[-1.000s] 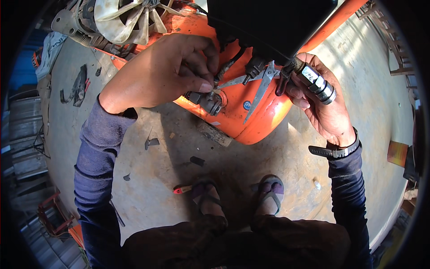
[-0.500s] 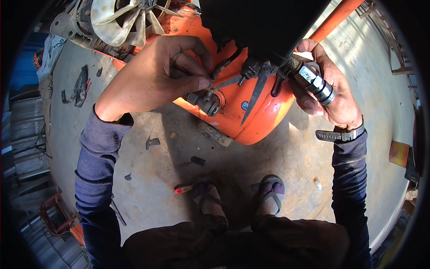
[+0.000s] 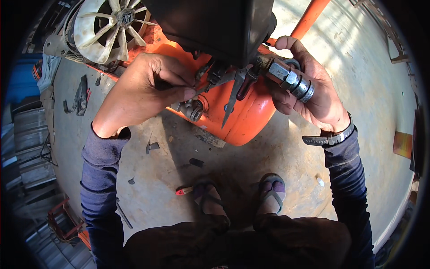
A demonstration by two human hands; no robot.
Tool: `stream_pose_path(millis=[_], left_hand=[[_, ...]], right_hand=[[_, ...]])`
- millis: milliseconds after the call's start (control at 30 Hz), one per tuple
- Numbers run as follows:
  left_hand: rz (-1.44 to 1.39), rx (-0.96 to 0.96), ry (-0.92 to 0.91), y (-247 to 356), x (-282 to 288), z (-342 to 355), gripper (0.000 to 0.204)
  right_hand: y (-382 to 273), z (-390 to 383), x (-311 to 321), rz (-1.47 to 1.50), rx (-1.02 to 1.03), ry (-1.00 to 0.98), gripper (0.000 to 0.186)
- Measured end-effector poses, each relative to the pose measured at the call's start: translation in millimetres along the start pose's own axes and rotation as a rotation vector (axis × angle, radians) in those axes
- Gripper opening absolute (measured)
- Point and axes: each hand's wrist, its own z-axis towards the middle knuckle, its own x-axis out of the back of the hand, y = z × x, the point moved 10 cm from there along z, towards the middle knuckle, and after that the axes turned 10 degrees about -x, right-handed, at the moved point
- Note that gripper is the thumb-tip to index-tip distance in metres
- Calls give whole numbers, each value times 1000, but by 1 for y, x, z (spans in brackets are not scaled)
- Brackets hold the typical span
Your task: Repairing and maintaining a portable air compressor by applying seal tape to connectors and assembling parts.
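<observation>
my left hand pinched, can't tell on what tbh | right hand curled behind shiny hex coupling, grip unclear | rounded orange tank

I see a grey, stained floor filling most of my view, its far edges bowed by the lens. Bright sunlight streaks it at the upper right, while a dark shadow runs down its middle. Along the left I make out grey panels, a blue surface above them and a reddish frame below; a slatted rack edges the upper right.
</observation>
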Motion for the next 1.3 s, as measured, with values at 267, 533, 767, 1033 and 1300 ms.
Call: stream_pose_path(millis=[267,533,767,1033,1300], left_hand=[[-122,176,-16,-10,-3,-4,10],[-134,164,1,-9,-1,-7,11],[-231,234,5,-15,-4,-7,13],[-169,190,-31,-12,-2,-5,13],[-164,203,31,-13,1,-5,7]], right_hand=[[12,-8,9,75,-1,111,40],[30,-32,10,72,-109,271,30],[22,-40,-6,-315,37,421,15],[26,-39,-12,-398,48,522,16],[29,-41,-7,-362,64,531,21]])
